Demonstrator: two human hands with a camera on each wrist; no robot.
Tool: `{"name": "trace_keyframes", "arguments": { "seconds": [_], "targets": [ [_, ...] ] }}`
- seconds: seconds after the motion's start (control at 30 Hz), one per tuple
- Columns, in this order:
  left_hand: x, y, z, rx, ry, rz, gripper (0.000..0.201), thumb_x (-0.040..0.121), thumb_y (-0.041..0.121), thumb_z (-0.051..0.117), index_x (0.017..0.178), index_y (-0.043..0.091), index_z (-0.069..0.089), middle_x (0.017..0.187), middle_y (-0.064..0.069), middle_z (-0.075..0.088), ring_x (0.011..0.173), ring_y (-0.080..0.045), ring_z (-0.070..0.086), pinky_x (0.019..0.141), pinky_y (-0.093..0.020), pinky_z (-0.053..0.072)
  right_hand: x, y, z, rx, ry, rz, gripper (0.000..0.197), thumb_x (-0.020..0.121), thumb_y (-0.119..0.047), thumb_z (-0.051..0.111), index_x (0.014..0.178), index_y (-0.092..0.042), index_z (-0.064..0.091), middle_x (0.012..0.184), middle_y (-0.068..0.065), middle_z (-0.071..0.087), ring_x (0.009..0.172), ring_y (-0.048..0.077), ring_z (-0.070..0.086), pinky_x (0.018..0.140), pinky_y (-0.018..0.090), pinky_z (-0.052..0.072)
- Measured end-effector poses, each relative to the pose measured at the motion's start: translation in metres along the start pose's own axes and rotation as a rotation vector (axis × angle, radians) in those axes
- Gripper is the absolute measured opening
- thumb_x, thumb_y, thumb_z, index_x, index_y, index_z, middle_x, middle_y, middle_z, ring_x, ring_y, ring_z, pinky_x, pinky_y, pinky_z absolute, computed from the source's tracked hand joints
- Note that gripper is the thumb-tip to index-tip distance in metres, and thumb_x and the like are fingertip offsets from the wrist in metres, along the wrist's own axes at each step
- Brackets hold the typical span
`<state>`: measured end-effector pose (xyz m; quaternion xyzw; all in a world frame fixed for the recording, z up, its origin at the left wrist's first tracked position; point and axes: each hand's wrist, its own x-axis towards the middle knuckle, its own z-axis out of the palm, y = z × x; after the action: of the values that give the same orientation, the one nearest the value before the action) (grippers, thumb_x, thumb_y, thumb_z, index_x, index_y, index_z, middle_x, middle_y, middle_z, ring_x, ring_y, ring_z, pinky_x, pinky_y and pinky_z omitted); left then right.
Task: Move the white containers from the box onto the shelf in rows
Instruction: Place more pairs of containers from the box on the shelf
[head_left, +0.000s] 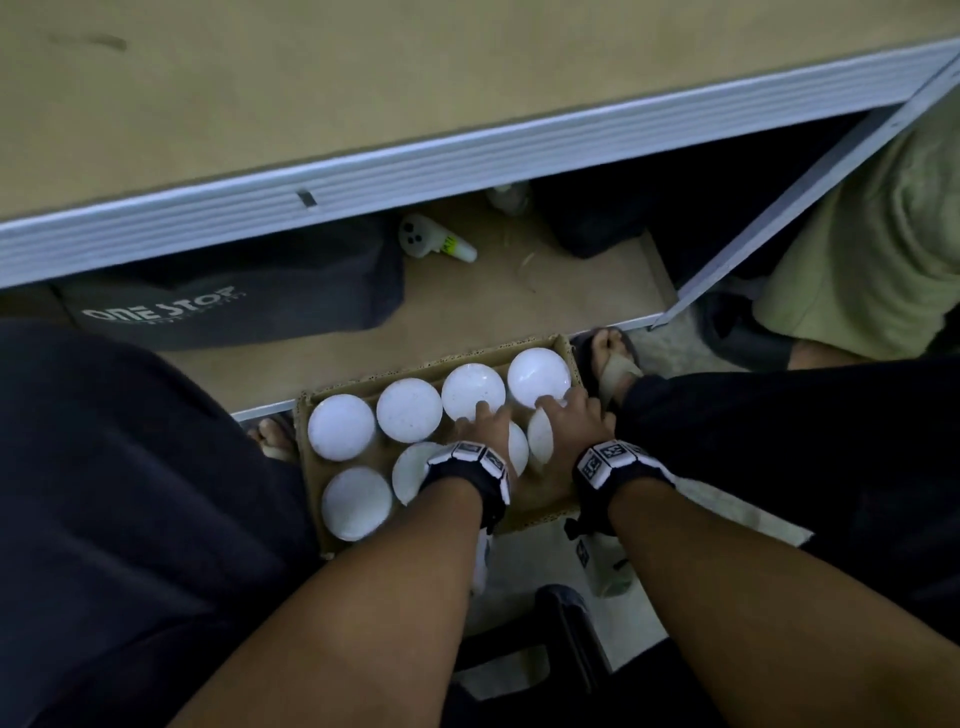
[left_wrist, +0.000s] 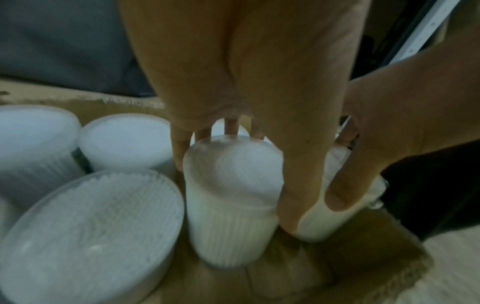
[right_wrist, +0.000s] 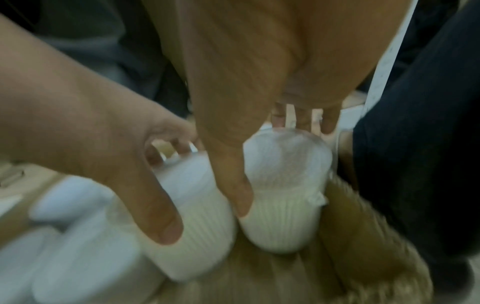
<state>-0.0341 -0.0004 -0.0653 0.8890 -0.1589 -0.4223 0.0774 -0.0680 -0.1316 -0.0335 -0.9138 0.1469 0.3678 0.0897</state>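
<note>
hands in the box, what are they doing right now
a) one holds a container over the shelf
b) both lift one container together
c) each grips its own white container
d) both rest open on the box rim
c: in the wrist views the left hand curls round one white container and the right hand round another, both inside the cardboard box.

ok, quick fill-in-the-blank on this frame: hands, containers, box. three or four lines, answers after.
1. Each hand grips one white ____.
2. The left hand and the right hand both reach into the cardboard ____.
3. The far row in the box holds ____ upright containers.
4. The shelf above holds ____ containers so far.

Answers: container; box; four; no
</note>
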Motion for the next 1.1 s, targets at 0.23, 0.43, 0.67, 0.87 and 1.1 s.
{"name": "trace_keyframes", "arguments": {
  "seconds": [0.23, 0.43, 0.67, 0.87, 1.1],
  "targets": [
    [-0.032, 0.017, -0.065, 0.197, 0.007, 0.055, 0.091, 0.056, 0.053, 0.070, 0.135, 0.022, 0.038, 0.139, -0.007, 0.039, 0.126, -0.031, 0.046, 0.095, -0.048, 0.049, -0.038, 0.008, -0.054, -0.006, 0.057, -0.003, 0.090, 0.064, -0.039, 0.076, 0.140, -0.029, 0.027, 0.148, 0.014, 0.011, 0.140, 0.048, 0.011, 0.108, 0.059, 0.028],
    [-0.077, 0.033, -0.128, 0.066, 0.142, 0.090, 0.095, 0.057, 0.044, 0.080, 0.138, 0.021, 0.036, 0.147, -0.011, 0.032, 0.127, -0.034, 0.047, 0.098, -0.042, 0.047, -0.073, -0.008, -0.113, -0.043, 0.164, -0.055, 0.097, 0.051, -0.045, 0.080, 0.136, -0.034, 0.033, 0.146, 0.010, 0.023, 0.133, 0.043, 0.025, 0.101, 0.056, 0.040],
    [-0.154, 0.047, -0.206, 0.158, 0.254, 0.179, 0.090, 0.055, 0.044, 0.082, 0.132, 0.026, 0.039, 0.122, -0.007, 0.032, 0.097, -0.035, 0.057, 0.086, -0.046, 0.055, -0.144, -0.014, -0.184, 0.002, 0.333, -0.123, 0.086, 0.060, -0.036, 0.084, 0.133, -0.030, 0.040, 0.135, 0.007, 0.026, 0.127, 0.038, 0.030, 0.094, 0.053, 0.046],
    [-0.211, 0.058, -0.259, 0.201, 0.369, 0.265, 0.091, 0.050, 0.048, 0.083, 0.129, 0.026, 0.045, 0.124, -0.004, 0.048, 0.107, -0.027, 0.056, 0.088, -0.043, 0.054, -0.193, -0.024, -0.232, 0.006, 0.442, -0.161, 0.083, 0.057, -0.036, 0.084, 0.130, -0.032, 0.045, 0.131, 0.006, 0.032, 0.124, 0.036, 0.032, 0.092, 0.050, 0.046],
    [-0.262, 0.052, -0.313, 0.075, 0.548, 0.329, 0.087, 0.054, 0.042, 0.084, 0.130, 0.030, 0.042, 0.125, 0.004, 0.050, 0.107, -0.019, 0.052, 0.086, -0.034, 0.050, -0.228, -0.033, -0.284, 0.110, 0.614, -0.267, 0.094, 0.055, -0.038, 0.084, 0.138, -0.034, 0.040, 0.129, 0.007, 0.042, 0.122, 0.034, 0.041, 0.098, 0.042, 0.045]
  ]
}}
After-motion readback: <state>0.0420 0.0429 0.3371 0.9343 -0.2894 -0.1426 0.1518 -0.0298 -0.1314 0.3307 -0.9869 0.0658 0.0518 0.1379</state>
